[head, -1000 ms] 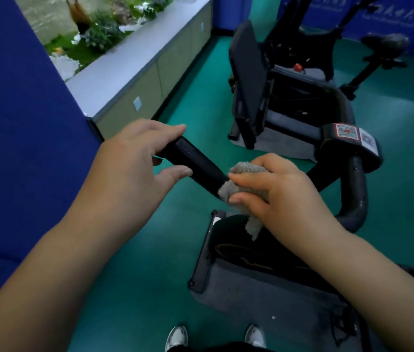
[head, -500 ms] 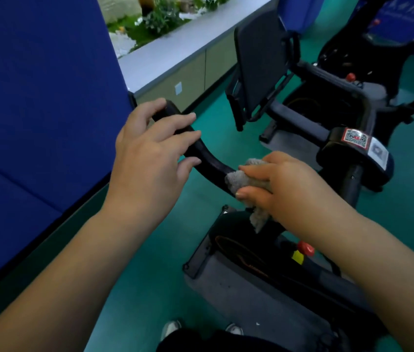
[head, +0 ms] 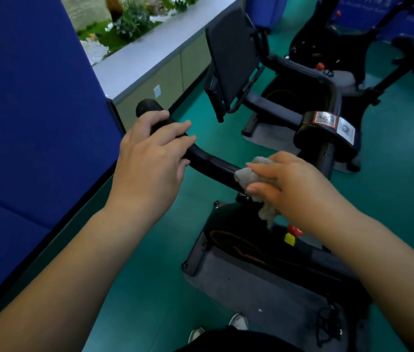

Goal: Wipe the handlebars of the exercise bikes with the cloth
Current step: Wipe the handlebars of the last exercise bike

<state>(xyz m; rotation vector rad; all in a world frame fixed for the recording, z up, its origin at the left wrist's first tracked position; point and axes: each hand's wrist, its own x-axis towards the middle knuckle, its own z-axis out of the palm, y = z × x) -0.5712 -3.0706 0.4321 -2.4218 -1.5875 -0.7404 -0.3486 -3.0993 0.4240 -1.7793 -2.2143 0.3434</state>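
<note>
The near exercise bike's black handlebar (head: 213, 165) curves from an end cap at upper left toward the centre clamp (head: 326, 133), which carries a red sticker. My left hand (head: 152, 161) lies over the bar's left grip with fingers curled across it. My right hand (head: 290, 184) grips a grey fluffy cloth (head: 248, 177) wrapped against the bar just right of the middle; a tail of cloth hangs below the hand. The bar under both hands is hidden.
A blue padded partition (head: 35, 123) stands close on the left. Behind it runs a grey-topped cabinet (head: 155, 57) with plants. The bike's tablet holder (head: 231, 59) rises ahead, with further black bikes (head: 348, 47) beyond. Green floor (head: 150, 262) lies below.
The view has shifted, so the bar's left end cap now shows. My left hand sits lower on the grip; my right hand and cloth stay at about the same spot on the bar.
</note>
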